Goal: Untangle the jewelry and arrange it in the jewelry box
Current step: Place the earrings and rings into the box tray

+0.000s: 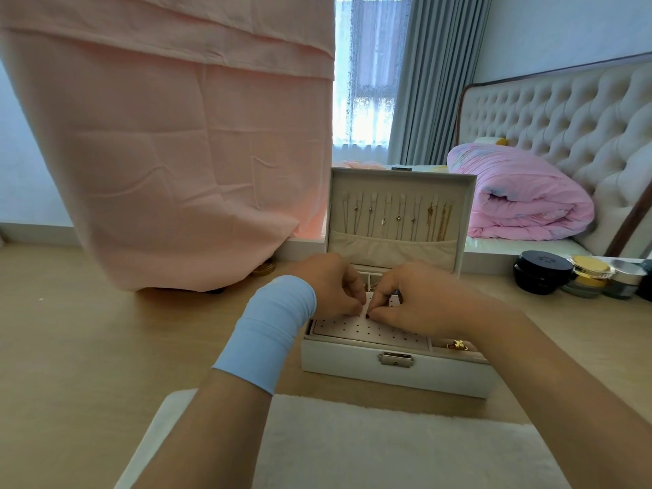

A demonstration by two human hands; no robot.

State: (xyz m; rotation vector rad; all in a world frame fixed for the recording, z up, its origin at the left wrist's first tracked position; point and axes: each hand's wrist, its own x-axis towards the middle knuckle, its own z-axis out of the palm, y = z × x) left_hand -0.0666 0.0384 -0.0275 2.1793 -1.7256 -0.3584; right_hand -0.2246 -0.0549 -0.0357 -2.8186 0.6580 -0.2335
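A white jewelry box (395, 372) stands open on the wooden table, its lid (400, 178) upright with several necklaces (398, 218) hanging inside. A perforated earring panel (363, 330) fills the box's front left. Gold jewelry (457, 344) lies in the right compartment. My left hand (331, 285), with a blue wristband, and my right hand (420, 298) meet fingertip to fingertip over the panel. Both pinch something tiny between them; the item itself is too small to make out.
A pink cloth (169, 146) drapes over something at the left, down to the table. Cosmetic jars (578, 275) stand at the right edge. A white fluffy mat (388, 446) lies in front of the box. A bed with a pink quilt (518, 195) is behind.
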